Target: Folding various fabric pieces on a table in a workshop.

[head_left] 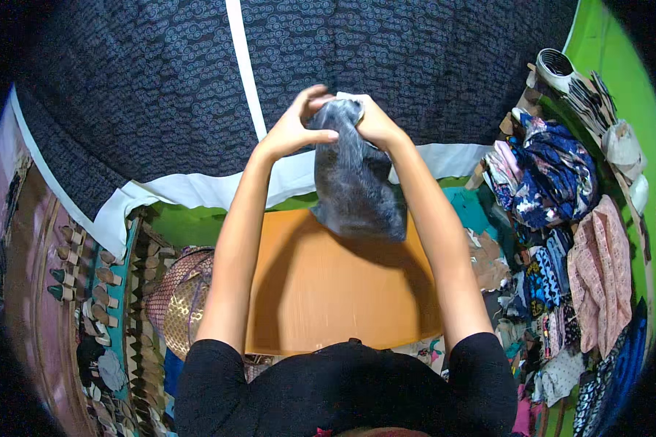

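Beyond the black shirt (342,397) and above the far part of the orange table (335,298), a dark, shiny plastic bag (357,186) is hanging from the right hand (377,122), which is gripping its gathered top, while the left hand (293,131) is curving wide beside it. Keeping the right grip firm and letting the left palm steady the neck is probably serving best, since slick plastic is likely slipping when pinched loosely. Blur is leaving unclear whether the left hand is touching, anything inside is going unseen, and the dark patterned cloth (160,95) behind is running out of view.
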`<move>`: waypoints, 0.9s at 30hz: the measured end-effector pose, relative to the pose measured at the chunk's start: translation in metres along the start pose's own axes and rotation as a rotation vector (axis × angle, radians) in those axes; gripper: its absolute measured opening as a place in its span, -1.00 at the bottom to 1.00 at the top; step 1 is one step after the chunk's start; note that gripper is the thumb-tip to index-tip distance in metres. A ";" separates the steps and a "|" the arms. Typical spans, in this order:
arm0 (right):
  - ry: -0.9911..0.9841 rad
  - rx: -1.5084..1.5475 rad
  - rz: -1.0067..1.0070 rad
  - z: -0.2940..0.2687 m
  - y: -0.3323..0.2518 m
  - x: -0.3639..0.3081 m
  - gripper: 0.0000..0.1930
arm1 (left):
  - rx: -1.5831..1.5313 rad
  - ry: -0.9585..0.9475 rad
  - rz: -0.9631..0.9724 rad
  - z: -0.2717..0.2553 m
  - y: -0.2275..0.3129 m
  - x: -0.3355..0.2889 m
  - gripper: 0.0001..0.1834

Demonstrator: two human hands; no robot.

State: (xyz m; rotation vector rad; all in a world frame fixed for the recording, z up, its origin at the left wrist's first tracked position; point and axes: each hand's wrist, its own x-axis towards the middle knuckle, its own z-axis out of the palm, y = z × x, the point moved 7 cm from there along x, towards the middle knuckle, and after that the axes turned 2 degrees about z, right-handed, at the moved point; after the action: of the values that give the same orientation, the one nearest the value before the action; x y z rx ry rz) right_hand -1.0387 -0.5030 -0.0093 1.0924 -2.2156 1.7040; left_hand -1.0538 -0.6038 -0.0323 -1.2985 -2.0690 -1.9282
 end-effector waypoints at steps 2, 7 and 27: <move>0.100 -0.102 -0.022 -0.011 0.007 -0.001 -0.74 | 0.126 -0.131 -0.086 0.009 -0.005 0.005 -0.46; 0.540 -0.051 -0.068 -0.038 0.016 -0.027 -0.66 | 0.192 -0.280 -0.289 0.016 -0.039 -0.001 -0.74; 0.688 -1.048 0.651 -0.207 0.126 -0.084 -0.70 | 0.636 0.104 -0.055 -0.031 -0.092 0.052 -0.61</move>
State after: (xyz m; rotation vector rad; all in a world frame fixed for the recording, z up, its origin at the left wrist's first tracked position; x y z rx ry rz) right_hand -1.1187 -0.2701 -0.0788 -0.4185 -2.4512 0.5653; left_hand -1.1555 -0.5918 -0.0715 -0.9749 -2.3815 -1.1456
